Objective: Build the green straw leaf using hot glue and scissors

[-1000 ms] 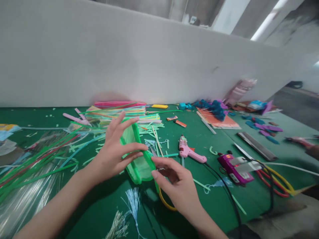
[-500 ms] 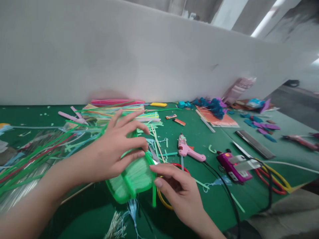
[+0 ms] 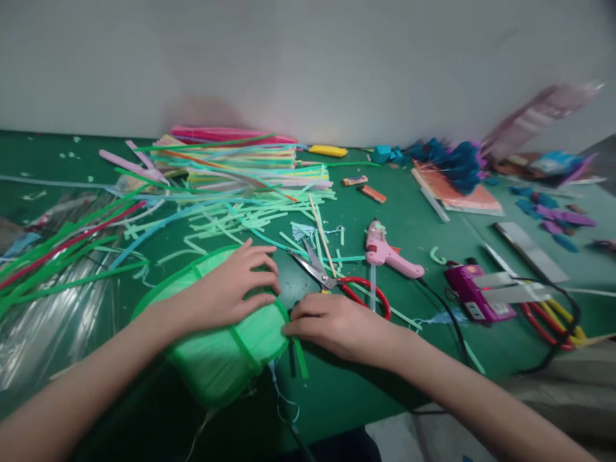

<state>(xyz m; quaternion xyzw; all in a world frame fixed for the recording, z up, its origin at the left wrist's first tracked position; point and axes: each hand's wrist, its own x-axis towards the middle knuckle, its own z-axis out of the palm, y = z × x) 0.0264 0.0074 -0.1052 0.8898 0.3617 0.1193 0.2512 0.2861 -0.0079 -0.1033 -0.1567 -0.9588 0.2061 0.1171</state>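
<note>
A rounded, pale green craft piece point(image 3: 212, 366) with a brighter green fuzzy rim lies low in the middle of the head view. My left hand point(image 3: 243, 279) holds it from above, fingers bent over its upper part toward the right edge. At that edge my right hand point(image 3: 332, 324) pinches a green pipe cleaner strip, whose loose end point(image 3: 301, 359) hangs below the fingers. The fingertips' exact hold is partly hidden. Just above my right hand lie open scissors point(image 3: 327, 280) with red handles. Thin blue threads point(image 3: 283, 398) dangle under the piece.
Behind lies a pile of coloured pipe cleaners point(image 3: 231, 157), with clear plastic wrap point(image 3: 62, 314) at left. Rightward are a pink glue gun point(image 3: 392, 253), a purple power socket point(image 3: 476, 292) with cables, more scissors point(image 3: 553, 321), a lighter point(image 3: 372, 193) and dark blue flowers point(image 3: 457, 163).
The view has tilted down and shifted left. The green piece now lies flatter and shows more of its face. My right hand has turned palm down, staying at its right edge.
</note>
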